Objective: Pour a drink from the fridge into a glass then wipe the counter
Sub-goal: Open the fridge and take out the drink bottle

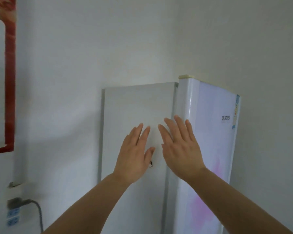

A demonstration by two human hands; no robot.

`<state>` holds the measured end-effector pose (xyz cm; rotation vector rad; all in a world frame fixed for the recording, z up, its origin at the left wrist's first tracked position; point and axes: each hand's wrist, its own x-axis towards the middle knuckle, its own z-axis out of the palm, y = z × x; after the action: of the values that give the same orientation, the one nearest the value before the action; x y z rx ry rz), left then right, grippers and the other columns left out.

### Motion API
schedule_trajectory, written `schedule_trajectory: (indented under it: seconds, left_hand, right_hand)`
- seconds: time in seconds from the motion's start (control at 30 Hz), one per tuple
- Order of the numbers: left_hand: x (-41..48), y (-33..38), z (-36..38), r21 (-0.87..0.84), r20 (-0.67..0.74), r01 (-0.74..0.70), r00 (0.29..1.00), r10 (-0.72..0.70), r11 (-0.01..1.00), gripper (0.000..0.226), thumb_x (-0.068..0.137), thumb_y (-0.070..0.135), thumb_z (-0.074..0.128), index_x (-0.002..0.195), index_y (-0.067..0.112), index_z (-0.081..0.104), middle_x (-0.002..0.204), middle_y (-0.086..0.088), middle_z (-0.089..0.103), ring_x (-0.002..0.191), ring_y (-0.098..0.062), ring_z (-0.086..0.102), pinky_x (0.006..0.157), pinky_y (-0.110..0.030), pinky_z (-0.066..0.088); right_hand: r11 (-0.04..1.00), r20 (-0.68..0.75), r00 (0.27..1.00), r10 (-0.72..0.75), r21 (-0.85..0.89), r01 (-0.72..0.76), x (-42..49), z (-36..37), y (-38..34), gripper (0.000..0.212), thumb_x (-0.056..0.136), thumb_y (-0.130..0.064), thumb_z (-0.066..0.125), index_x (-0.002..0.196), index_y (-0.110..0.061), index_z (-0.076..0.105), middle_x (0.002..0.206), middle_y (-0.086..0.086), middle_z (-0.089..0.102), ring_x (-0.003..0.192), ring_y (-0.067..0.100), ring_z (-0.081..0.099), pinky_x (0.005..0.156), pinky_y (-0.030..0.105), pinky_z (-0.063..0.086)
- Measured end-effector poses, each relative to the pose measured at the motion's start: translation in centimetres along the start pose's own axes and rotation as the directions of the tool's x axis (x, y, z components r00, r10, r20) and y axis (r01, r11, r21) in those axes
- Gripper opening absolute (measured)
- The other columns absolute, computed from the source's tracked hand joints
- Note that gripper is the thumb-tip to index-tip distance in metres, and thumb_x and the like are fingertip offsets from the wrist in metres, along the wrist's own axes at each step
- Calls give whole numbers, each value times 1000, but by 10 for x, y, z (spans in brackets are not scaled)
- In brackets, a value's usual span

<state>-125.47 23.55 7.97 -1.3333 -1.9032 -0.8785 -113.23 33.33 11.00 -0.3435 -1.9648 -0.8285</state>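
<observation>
Leftward of fridge (210, 132): plug (13, 202), red poster (2, 73).

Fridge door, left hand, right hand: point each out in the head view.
fridge door (211, 141): head view, on its glossy front face.
left hand (134, 157): head view, on the back of the hand.
right hand (181, 152): head view, on the back of the hand.

The fridge (137, 107) side, behind the left hand (134, 154), is plain pale grey-white. Its door (211, 149), just right of the right hand (179, 149), is glossy white with a washed-out pink and lilac sheen, and the top trim (187, 76) is yellowish cream. The sticker (236, 112) past it is blue-edged. Way left of the left hand there's a red-bordered poster (8, 81), and lower down a grey cable (38, 211) and blue labels (12, 217). The wall (74, 48) is off-white.
</observation>
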Motion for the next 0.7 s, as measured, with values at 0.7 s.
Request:
schedule_trajectory:
  seconds: [0.7]
  left_hand:
    - [65, -18, 98, -295, -305, -311, 927, 220, 903, 54, 99, 48, 16, 143, 17, 26, 149, -12, 24, 139, -30, 19, 115, -37, 10]
  right_hand:
    - [918, 27, 988, 152, -375, -131, 13, 19, 1, 54, 87, -17, 43, 137, 1, 36, 146, 16, 38, 139, 33, 21, 117, 43, 12]
